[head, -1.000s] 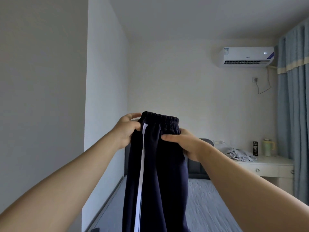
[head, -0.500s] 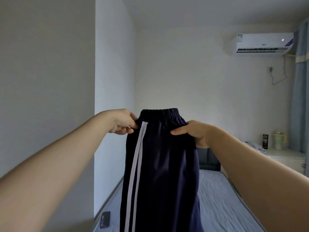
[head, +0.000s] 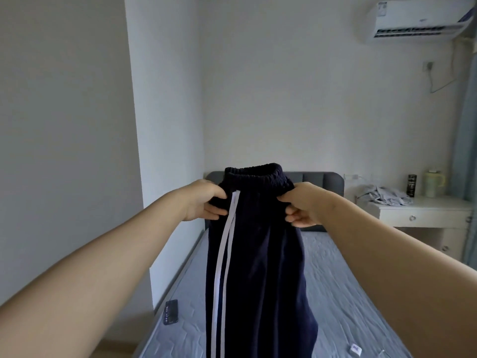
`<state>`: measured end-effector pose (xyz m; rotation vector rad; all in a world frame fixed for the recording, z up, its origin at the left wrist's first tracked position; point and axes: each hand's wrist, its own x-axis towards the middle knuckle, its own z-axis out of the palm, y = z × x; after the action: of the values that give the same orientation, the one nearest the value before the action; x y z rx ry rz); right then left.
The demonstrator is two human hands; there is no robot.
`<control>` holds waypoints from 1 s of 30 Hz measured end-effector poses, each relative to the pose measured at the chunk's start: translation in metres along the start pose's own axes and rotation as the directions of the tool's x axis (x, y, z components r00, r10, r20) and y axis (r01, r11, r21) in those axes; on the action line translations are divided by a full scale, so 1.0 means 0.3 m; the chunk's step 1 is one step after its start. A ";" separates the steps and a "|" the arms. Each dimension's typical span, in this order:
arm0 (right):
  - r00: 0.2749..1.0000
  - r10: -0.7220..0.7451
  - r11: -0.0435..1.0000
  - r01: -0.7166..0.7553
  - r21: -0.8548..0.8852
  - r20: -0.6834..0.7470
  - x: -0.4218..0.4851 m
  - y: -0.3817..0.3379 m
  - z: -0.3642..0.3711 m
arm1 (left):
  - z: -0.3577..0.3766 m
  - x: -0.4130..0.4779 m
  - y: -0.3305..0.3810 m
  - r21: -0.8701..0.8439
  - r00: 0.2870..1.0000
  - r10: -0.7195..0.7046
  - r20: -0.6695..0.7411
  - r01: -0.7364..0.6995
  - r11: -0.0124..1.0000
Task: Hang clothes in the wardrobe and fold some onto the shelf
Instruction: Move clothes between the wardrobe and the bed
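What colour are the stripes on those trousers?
White: two stripes down the dark navy trousers; head view shows them best.

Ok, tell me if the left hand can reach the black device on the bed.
Probably not yet: the left hand grips the navy trousers at the waistband. The black device lies uncovered below, so freeing that hand should do.

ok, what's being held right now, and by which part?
The navy track pants, held up above the bed. The left hand and right hand each grip a side just under the elastic waistband; the legs hang down.
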<state>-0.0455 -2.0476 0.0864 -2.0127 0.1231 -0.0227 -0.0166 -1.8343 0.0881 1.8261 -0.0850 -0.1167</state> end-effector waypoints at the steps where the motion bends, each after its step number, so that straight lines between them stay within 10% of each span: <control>1: 1.000 0.018 0.999 -0.018 0.043 0.009 0.027 0.012 0.015 | 0.019 0.032 -0.013 -0.004 0.999 0.029 -0.023 -0.029 1.000; 9: 0.993 -0.077 0.915 0.106 0.390 -0.090 0.342 0.067 0.059 | 0.130 0.348 0.022 -0.129 0.964 0.157 -0.215 -0.187 0.974; 19: 0.896 -0.396 0.834 0.442 0.329 -0.201 0.428 0.029 -0.090 | 0.176 0.387 0.162 -0.156 0.857 0.415 -0.306 -0.475 0.866; 30: 0.948 -0.209 0.920 0.273 0.282 -0.238 0.062 0.288 -0.033 | 0.222 0.040 -0.134 -0.043 0.950 0.276 -0.149 -0.285 0.958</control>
<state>-0.0344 -2.0951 0.0120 -1.6930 -0.0025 -0.3860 -0.0131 -1.8894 0.0318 1.7337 -0.2367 0.2092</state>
